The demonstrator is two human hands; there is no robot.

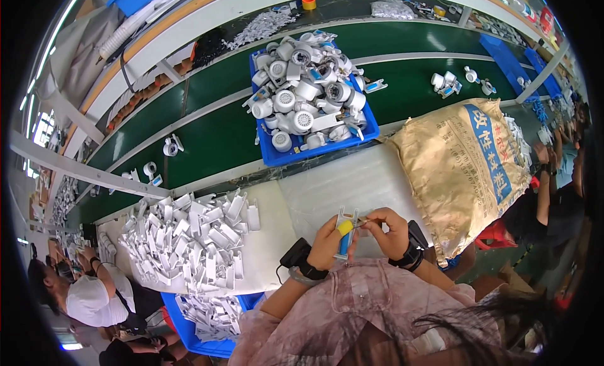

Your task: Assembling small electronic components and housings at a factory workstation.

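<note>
White plastic bracket [346, 231] stands upright above the person's lap, pinched in the left hand [328, 242], whose thumb wears a yellow cap. Right hand [387, 232] closes its fingertips on the bracket's upper edge. Left lies a heap of white brackets [189, 237]; beyond, a blue bin [314, 149] of round white parts.

- I see a white-covered bench [352, 183] beyond my hands; a heap of white plastic brackets [189, 237] lies left of them;
- a blue bin [371, 132] farther out; a tan sack [462, 152] right.
</note>
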